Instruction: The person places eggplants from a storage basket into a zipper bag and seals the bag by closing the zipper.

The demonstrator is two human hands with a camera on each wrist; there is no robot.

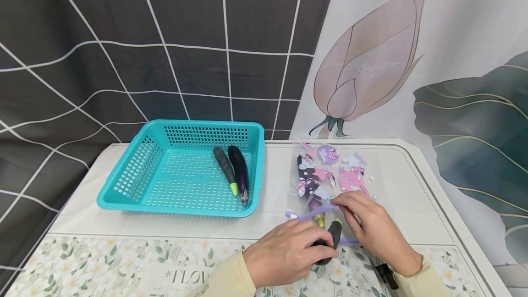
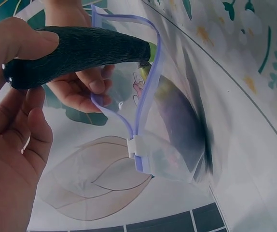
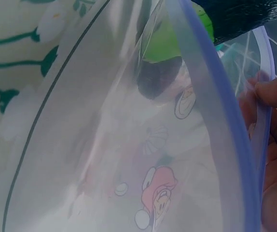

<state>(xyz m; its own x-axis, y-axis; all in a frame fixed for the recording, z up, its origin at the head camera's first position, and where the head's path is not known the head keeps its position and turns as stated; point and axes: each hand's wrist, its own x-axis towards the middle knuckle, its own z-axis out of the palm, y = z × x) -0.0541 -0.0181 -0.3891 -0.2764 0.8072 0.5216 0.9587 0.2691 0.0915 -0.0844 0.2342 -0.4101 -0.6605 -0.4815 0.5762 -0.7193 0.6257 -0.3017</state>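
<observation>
My left hand [image 1: 290,251] grips a dark green cucumber [image 2: 80,50] with a bright green tip, thumb on one side and fingers on the other. The tip points into the mouth of a clear zip bag [image 1: 330,173] with pink cartoon prints and a purple slider strip [image 2: 150,96]. My right hand [image 1: 373,223] pinches the bag's edge and holds the mouth apart; in the right wrist view its fingers [image 3: 271,96] are on the far strip. An eggplant [image 2: 179,118] with a yellow-green stem end lies inside the bag.
Left of the bag stands a turquoise basket [image 1: 181,213] with another cucumber [image 1: 224,167] and a dark eggplant [image 1: 239,171] in it. A white table with a floral cloth [image 1: 103,260] lies beneath. Behind hang a dark grid curtain [image 1: 198,72] and a flower-print one [image 1: 371,58].
</observation>
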